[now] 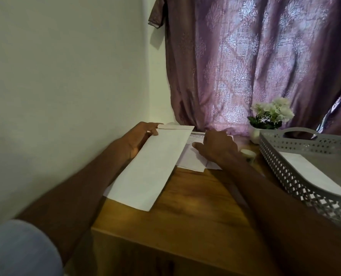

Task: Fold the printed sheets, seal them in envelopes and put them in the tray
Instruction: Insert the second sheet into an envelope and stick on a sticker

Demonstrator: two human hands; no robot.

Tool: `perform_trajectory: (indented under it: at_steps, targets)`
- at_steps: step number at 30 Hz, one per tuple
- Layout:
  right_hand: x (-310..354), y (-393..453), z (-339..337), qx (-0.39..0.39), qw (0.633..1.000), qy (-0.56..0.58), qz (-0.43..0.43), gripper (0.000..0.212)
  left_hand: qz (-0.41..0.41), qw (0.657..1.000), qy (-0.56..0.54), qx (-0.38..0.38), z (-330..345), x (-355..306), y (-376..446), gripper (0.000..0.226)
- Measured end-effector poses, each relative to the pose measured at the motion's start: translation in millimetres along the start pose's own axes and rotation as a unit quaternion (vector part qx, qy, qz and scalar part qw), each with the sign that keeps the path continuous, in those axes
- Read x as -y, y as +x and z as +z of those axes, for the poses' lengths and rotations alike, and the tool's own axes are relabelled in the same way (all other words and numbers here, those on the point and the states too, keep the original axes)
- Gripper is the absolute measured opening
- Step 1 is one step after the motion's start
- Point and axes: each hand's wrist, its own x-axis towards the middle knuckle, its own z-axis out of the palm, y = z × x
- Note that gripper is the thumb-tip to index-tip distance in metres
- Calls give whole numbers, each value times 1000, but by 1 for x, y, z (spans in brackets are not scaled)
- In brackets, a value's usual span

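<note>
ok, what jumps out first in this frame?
The long white envelope, held by the left hand at its far end, slants across the wooden desk. Beside it the right hand rests on the printed sheets. At right, a grey perforated tray holds another envelope.

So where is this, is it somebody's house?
Probably a home room, used as a desk corner: a patterned purple curtain, a little pot of white flowers, and a wooden table against a plain wall.

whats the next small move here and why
Probably grip the printed sheet with the right hand, which rests on it flat on the table, and bring it to the envelope the left hand holds ready.
</note>
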Motion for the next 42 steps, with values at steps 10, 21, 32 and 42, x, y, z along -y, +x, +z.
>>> perform_trajectory:
  at_steps: [10, 21, 32, 42]
  targets:
    - [5, -9, 9, 52, 999, -8, -1, 92, 62, 993, 99, -24, 1, 3, 5, 22]
    - [9, -5, -2, 89, 985, 113, 99, 97, 18, 997, 27, -71, 3, 12, 12, 41]
    - [8, 20, -3, -1, 881, 413, 229, 36, 40, 995, 30, -92, 2, 12, 15, 39]
    - [-13, 28, -23, -155, 722, 624, 256, 31, 52, 994, 60, -78, 10, 14, 14, 24]
